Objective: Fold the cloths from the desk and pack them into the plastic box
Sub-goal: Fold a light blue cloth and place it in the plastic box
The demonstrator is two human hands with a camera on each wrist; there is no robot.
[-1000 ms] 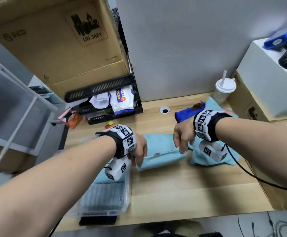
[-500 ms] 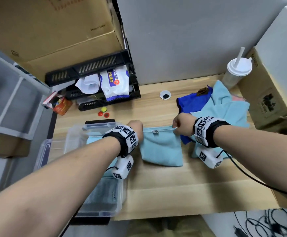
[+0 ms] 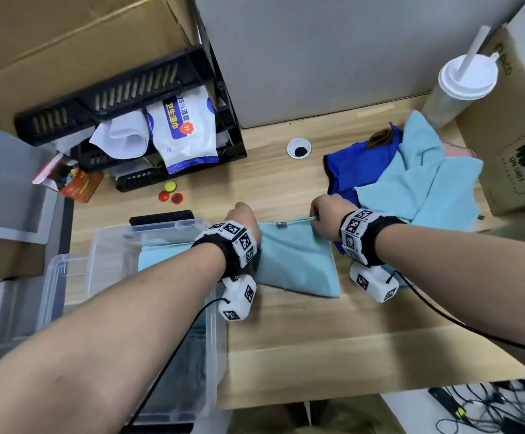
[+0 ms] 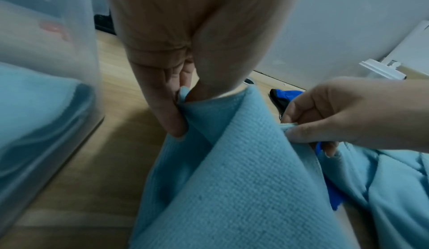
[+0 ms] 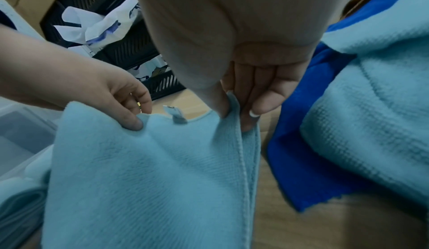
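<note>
A folded light blue cloth is held up by its far edge over the wooden desk. My left hand pinches its left corner, and my right hand pinches its right corner. A small tag sits on the edge between them. The clear plastic box stands just left of the cloth, with a folded light blue cloth inside. To the right lies a heap of a dark blue cloth and a light blue cloth.
A black rack with a wipes pack stands at the back left, loose caps in front of it. A lidded cup with a straw and a cardboard box stand at the right. A black flat object lies behind the plastic box.
One second ago the cloth lay flat with a hand on each end. Both hands have since taken its far edge and raised it; my view has tilted down.
</note>
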